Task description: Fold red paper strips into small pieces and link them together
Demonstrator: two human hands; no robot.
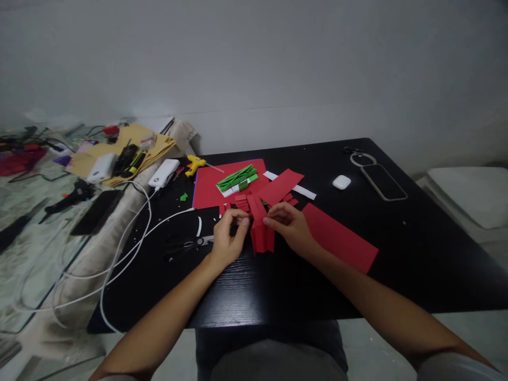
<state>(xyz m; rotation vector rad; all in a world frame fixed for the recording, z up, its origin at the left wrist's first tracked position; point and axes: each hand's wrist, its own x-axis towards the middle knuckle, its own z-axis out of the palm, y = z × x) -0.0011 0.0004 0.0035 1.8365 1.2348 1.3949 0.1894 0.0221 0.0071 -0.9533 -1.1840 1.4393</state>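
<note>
A folded piece of red paper (262, 237) with pleat-like creases stands between my hands near the middle of the black table. My left hand (230, 235) is closed, thumb and fingers pinching at its left side. On the opposite side my right hand (289, 225) pinches its right edge. Just behind it lie small red paper strips (241, 200) and a loose red rectangle of paper (282, 185). A larger red sheet (341, 235) lies under and beside my right forearm. Folded green paper (237, 179) rests on a red sheet (206, 185) at the back.
Left of my hand are black-handled scissors (194, 242) and white cables (148, 233). A yellow glue gun (194, 164) and a white power bank (164, 173) sit at the back left. Toward the right are a white earbud case (342, 182) and a phone (383, 182).
</note>
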